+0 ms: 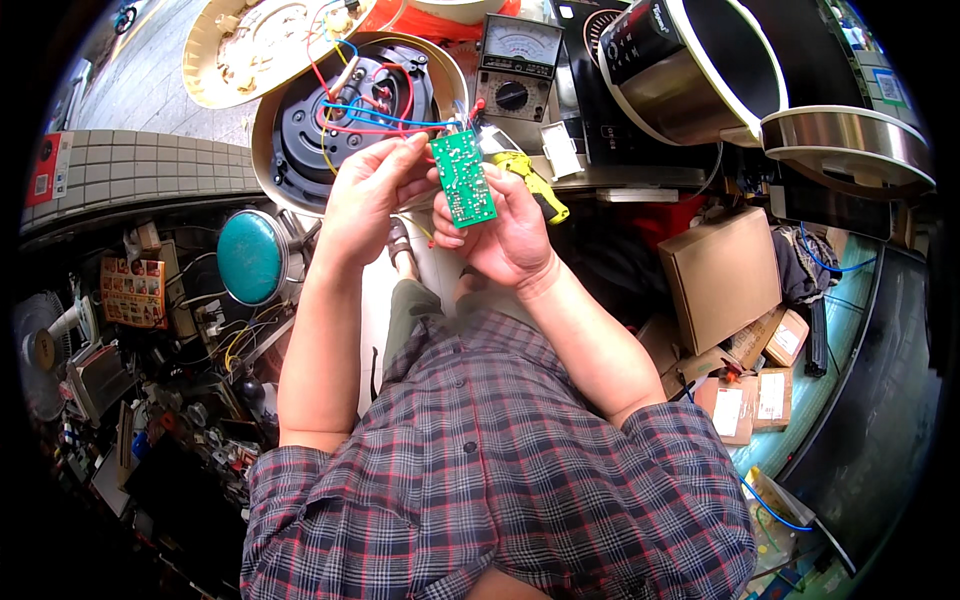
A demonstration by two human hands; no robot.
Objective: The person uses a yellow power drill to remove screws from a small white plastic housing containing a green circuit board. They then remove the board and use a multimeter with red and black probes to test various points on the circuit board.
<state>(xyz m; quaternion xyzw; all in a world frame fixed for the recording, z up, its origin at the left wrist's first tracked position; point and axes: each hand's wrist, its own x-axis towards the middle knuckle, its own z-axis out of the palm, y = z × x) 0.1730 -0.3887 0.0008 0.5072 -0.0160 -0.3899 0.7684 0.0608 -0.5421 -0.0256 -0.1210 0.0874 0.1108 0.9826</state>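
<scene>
A green circuit board [462,178], its soldered side facing up, is held upright between my hands. My right hand [508,238] grips it from the right and below, with the thumb along its right edge and fingers behind it. At the board's upper left edge, my left hand [368,190] is closed in a pinch; what lies under its fingertips is partly hidden. Red and blue wires [385,118] run from the board's top end to the black round base [300,125] of an opened appliance, set in a pale shell just beyond my left hand.
An analog multimeter [512,92] stands beyond the board. A yellow-green tool [530,180] lies right of my right hand. Farther right are a steel pot [690,90] and a steel ring [850,140]. A cream cover [215,50] sits far left; a teal stool [250,257] stands below.
</scene>
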